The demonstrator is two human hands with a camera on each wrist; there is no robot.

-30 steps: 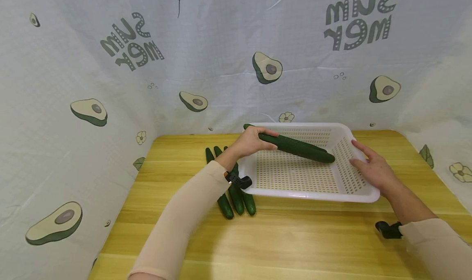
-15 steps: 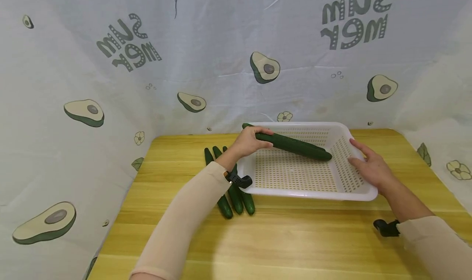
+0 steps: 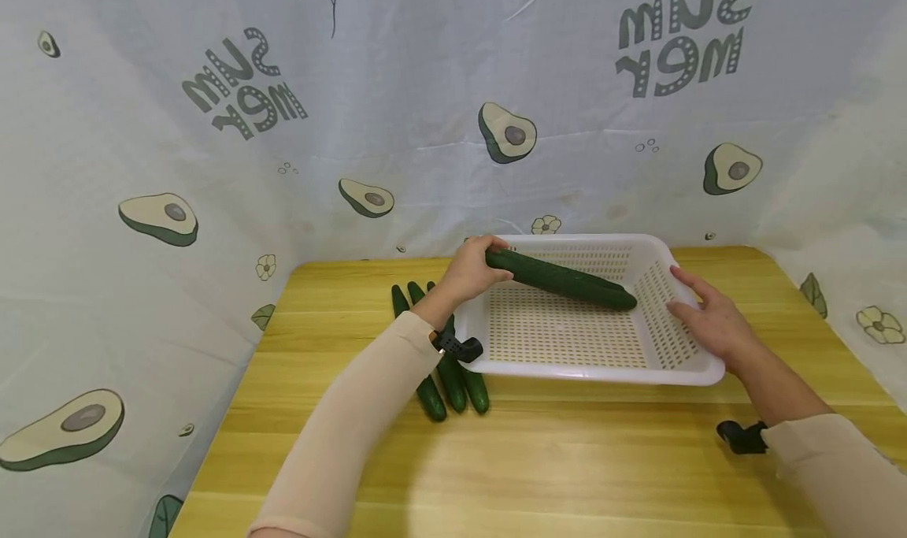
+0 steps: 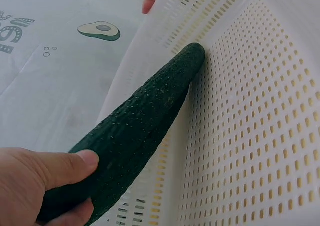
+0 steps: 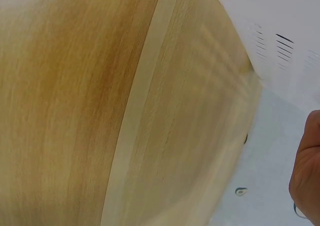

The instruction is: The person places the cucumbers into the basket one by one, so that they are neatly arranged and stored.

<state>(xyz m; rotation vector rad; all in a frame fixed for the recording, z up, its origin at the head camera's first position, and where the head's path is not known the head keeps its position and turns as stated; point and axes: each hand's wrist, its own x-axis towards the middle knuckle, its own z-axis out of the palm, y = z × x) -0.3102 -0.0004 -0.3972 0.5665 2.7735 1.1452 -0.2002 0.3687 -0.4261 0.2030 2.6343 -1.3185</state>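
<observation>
In the head view my left hand [image 3: 471, 274] grips the left end of a long dark green cucumber [image 3: 567, 280] inside a white perforated plastic basket [image 3: 567, 376]. The left wrist view shows thumb and fingers round the cucumber [image 4: 145, 121], its far tip against the basket wall. A dark edge runs along the cucumber's far side; I cannot tell whether it is a second one. My right hand [image 3: 719, 325] holds the basket's right rim, thumb inside. In the right wrist view only part of that hand [image 5: 307, 171] shows beside the basket [image 5: 280, 41].
Several cucumbers [image 3: 451, 380] lie side by side on the wooden table [image 3: 567, 459], left of the basket and partly hidden by my left forearm. The basket's left side is above them. A white cloth with avocado prints [image 3: 425, 128] hangs behind the table and at both sides.
My left hand has shifted slightly left along the cucumber, toward its left end. The cucumber and basket stay nearly in place, and the right hand keeps its hold. The view has shifted a little.
</observation>
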